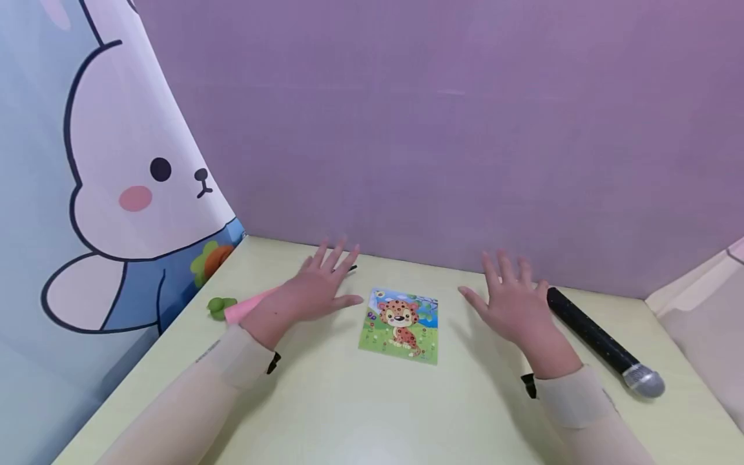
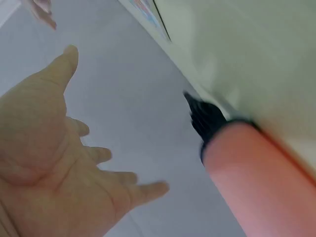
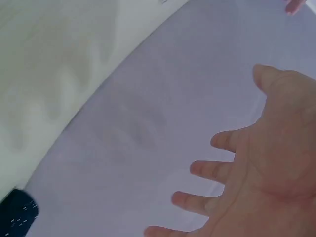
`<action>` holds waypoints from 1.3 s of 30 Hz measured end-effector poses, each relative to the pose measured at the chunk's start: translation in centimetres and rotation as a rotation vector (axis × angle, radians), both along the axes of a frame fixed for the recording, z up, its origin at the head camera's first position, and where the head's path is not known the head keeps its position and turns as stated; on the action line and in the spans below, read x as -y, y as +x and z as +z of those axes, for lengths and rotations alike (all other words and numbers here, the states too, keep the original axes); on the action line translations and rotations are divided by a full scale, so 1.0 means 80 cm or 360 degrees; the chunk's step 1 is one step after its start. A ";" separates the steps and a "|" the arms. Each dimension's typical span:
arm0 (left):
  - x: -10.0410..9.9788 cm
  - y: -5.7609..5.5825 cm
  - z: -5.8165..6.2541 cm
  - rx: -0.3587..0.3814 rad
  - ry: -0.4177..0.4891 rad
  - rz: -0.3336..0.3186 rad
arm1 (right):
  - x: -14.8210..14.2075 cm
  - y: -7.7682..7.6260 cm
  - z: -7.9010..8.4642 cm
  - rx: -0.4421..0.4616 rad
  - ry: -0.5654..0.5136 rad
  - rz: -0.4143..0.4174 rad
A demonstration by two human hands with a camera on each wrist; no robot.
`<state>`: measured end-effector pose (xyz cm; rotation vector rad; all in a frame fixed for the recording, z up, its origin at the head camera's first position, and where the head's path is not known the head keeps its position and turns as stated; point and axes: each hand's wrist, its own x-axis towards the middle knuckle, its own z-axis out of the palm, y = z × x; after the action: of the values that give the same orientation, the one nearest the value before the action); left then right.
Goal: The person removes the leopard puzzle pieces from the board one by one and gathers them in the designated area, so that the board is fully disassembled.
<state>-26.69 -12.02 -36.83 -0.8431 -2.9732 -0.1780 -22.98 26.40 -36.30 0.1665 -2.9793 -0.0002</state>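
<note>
L hand (image 1: 305, 294) is ctr-left in the head view, fingers straight & splayed, thumb pointing in twd the middle, nothing gripped. It's raised over a pink tube (image 1: 247, 309), hiding its mid part; L wrist cam shows a gap btwn hand & tube, w/ the tube's black pointed tip (image 2: 207, 118) right of pic ctr. Green lobed pc (image 1: 219, 307) sits by the tube's L end. R hand (image 1: 517, 307), ctr-right, same pose: fingers spread, nothing gripped, nearest the black mic (image 1: 599, 339) w/ silver head, lying diag. at lower right. Sq. card (image 1: 400, 326) w/ cartoon leopard lies flat just below pic ctr, btwn the 2 hands, apart from both. Pale yellow table (image 1: 372, 413) fills the bottom; purple backdrop (image 1: 442, 129) across top, rabbit-print cloth (image 1: 136, 232) far left.
</note>
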 end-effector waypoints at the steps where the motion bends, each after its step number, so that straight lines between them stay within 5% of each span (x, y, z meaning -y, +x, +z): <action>1: -0.004 0.002 0.000 0.0028 0.0008 -0.0027 | 0.005 0.000 0.003 -0.0011 0.0009 0.0011; 7: -0.033 0.025 -0.001 0.0283 -0.0037 -0.0136 | 0.047 0.002 0.016 -0.0004 -0.0018 0.0162; 11: -0.054 0.038 -0.003 0.0351 -0.0099 -0.0207 | 0.073 -0.007 0.021 0.0076 -0.0128 0.0306; 19: -0.083 0.048 -0.014 0.0381 -0.0245 -0.0442 | 0.111 -0.052 0.008 0.0364 -0.0553 0.0504; 28: -0.100 0.055 -0.023 0.0366 -0.0366 -0.0524 | 0.141 -0.095 -0.022 0.0674 -0.0833 0.0527; 39: -0.106 0.066 -0.023 0.0351 -0.0405 -0.0510 | 0.150 -0.114 -0.041 0.0774 -0.0808 0.0633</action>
<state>-21.44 -3.54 -38.70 -1.4164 -3.0826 0.1090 -32.07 14.39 -39.61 0.7812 -3.2132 0.9542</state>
